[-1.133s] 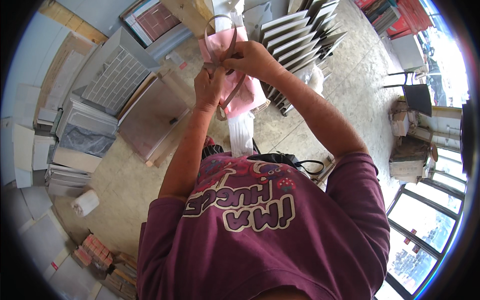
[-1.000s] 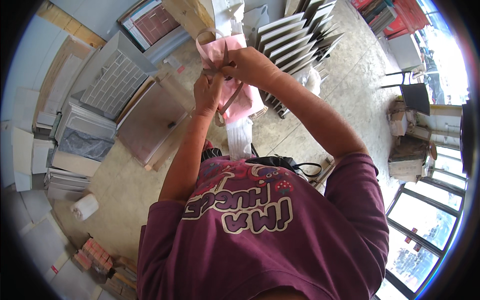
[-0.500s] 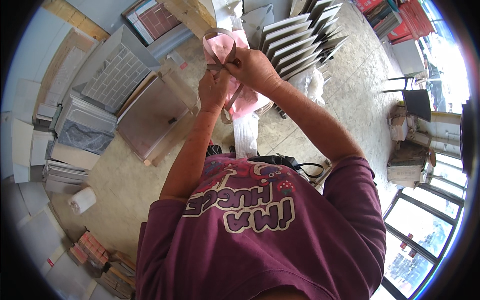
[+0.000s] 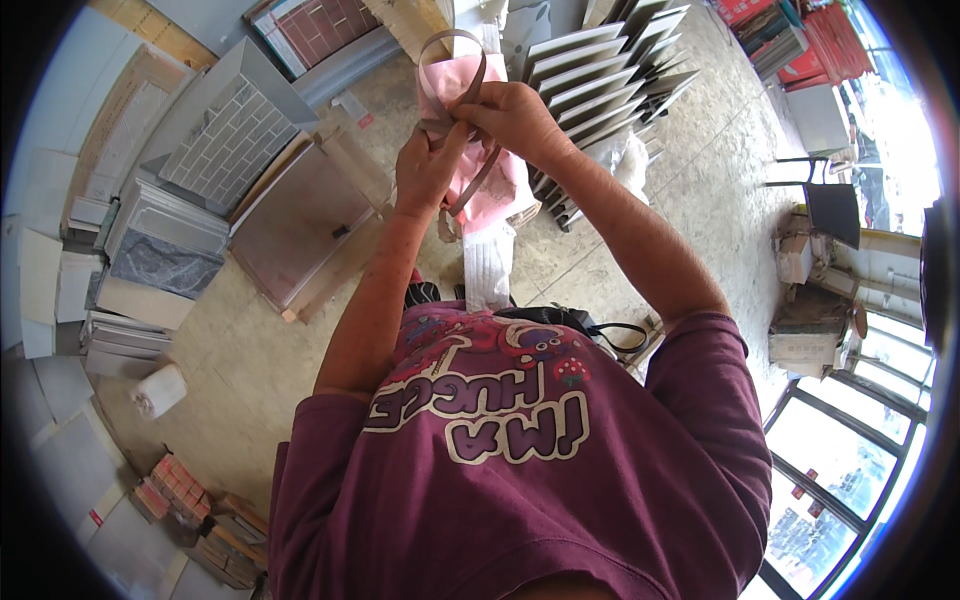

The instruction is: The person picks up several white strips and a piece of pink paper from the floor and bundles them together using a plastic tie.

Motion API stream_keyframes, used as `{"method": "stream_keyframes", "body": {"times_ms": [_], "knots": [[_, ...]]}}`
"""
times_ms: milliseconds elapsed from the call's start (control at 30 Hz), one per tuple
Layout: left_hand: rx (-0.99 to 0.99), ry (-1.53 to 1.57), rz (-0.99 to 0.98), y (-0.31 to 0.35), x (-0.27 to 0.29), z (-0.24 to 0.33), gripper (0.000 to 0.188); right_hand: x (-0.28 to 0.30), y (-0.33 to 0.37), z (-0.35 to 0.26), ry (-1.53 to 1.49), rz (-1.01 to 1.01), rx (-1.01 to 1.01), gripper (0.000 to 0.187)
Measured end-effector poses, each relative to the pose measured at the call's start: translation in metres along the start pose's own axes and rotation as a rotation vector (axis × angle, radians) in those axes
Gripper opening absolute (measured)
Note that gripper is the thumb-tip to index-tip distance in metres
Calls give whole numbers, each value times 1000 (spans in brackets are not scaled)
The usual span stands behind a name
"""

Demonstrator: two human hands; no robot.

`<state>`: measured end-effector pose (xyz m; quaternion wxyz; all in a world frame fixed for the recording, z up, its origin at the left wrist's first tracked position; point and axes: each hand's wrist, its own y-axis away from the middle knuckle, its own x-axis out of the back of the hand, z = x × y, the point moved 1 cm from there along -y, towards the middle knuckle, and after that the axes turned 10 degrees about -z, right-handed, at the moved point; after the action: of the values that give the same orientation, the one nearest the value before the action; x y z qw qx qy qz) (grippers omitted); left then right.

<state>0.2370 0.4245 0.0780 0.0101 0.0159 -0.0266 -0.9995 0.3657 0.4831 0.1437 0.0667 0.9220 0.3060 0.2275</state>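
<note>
Both hands are together over a pink paper-like wrapping (image 4: 507, 192), which lies far ahead of me at the top middle. My right hand (image 4: 518, 122) pinches a grey-brown ribbon (image 4: 478, 187) between thumb and fingers. Close against it, my left hand (image 4: 427, 172) has its fingers closed on the same ribbon. One loop of it stands up beyond the fingers, and another length runs down over the pink surface. The crossing of the ribbon is partly hidden by my fingers. What the pink wrapping contains cannot be seen.
Below the pink wrapping stretches a white strip-like surface (image 4: 488, 270). A rack of upright tile panels (image 4: 590, 85) stands just right of my hands. Tile samples (image 4: 225, 150) and a flat brown panel (image 4: 305, 225) lie left. A dark chair (image 4: 832, 212) stands far right.
The upper ribbon loop has shifted to the right and stands taller. My right hand has moved slightly up and away, and the two hands' fingertips are closer together.
</note>
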Motion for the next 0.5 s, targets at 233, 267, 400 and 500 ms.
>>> {"method": "stream_keyframes", "body": {"times_ms": [233, 267, 400, 500], "knots": [[30, 13, -25, 0, -2, 4, 30, -2, -11, 17, 0, 41, -30, 26], [30, 0, -33, 0, -1, 3, 30, -1, -12, 19, 3, 39, -42, 29], [-37, 49, -59, -4, -1, -8, 28, -2, -18, 25, -75, 32, -37, 28], [-71, 64, -65, -6, -1, -17, 27, -1, -20, 26, -75, 40, -41, 26]]}}
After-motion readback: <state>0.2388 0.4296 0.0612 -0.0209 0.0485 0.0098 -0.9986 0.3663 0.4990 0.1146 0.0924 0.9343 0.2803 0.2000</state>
